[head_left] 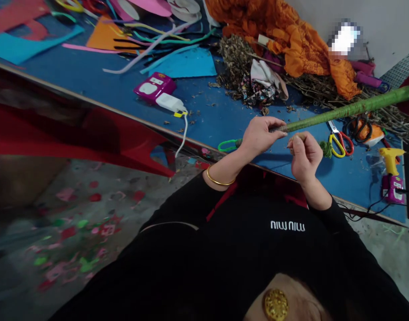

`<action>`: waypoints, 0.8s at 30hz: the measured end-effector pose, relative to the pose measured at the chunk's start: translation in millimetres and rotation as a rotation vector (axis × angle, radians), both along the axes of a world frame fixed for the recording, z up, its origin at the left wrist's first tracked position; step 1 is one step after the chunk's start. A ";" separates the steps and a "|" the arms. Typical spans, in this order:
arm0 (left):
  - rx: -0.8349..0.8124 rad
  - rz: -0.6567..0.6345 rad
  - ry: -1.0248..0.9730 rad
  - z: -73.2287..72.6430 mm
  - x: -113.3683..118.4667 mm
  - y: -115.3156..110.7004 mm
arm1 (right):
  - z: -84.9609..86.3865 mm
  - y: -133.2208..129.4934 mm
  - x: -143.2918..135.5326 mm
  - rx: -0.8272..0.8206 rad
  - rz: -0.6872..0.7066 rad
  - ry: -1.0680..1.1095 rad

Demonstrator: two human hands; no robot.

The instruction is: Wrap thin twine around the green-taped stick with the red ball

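Note:
My left hand point(262, 136), with a gold bangle on its wrist, pinches the near end of a long green-wrapped stick point(349, 109). The stick slants up to the right over the table, and its far end meets something dark red at the frame's edge. Just below the stick, my right hand point(306, 156) is closed, thumb against fingers; what lies in the pinch, if anything, is too small to make out. A bundle of green thread point(325, 149) and scissors point(340, 142) with yellow and red handles lie right of it. Beside my left wrist is a bright green loop point(227, 145).
Dried plant stems point(236, 62) and orange cloth point(274, 31) cover the back of the blue table point(207, 118). A purple socket adapter point(154, 88) with a white plug sits left. A yellow glue gun point(390, 160) stands at right. Coloured scraps point(86, 263) litter the floor.

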State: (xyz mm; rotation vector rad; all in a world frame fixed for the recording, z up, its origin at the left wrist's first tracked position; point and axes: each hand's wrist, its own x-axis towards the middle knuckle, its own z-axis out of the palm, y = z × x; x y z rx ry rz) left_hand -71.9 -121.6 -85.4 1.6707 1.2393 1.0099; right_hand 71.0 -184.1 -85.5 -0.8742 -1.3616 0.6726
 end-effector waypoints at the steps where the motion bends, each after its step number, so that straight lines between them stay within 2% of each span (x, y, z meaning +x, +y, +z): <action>1: 0.010 0.009 0.039 1.4 0.4 -1.1 | 1.1 0.5 -0.3 0.009 0.005 -0.022; 7: 0.094 0.053 0.244 13.7 0.8 -9.0 | 23.5 23.9 6.2 0.003 0.059 -0.005; 12: 0.134 0.038 0.289 15.5 -1.6 -14.1 | 39.5 46.7 12.5 0.010 0.058 0.041; 20: 0.141 0.064 0.363 19.2 -1.5 -18.5 | 40.3 59.3 15.9 -0.051 0.052 -0.169; 24: 0.126 0.045 0.442 21.2 -0.5 -20.2 | 34.1 70.2 15.9 -0.079 0.063 -0.247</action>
